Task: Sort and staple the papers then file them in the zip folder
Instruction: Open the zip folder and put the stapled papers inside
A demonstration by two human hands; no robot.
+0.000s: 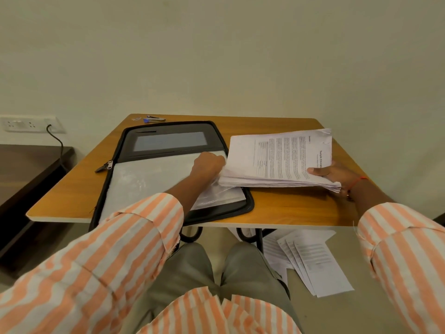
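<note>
A black zip folder (168, 131) lies open on the wooden table (289, 208), with clear plastic sleeves (144, 179) showing in its near half. A thick stack of printed papers (277, 160) is held just above the table to the folder's right. My right hand (334, 174) grips the stack's right edge, thumb on top. My left hand (208, 163) is closed at the stack's left edge, over the folder's sleeves; whether it pinches the papers or a sleeve is unclear. A small stapler (155, 118) with a blue part lies at the table's far left corner.
Several printed sheets (310, 259) lie fanned on the floor under the table's right side. A dark low cabinet (29, 169) stands to the left, below a wall socket (26, 124) with a black cable. The folder's zip pull (106, 166) hangs off its left side.
</note>
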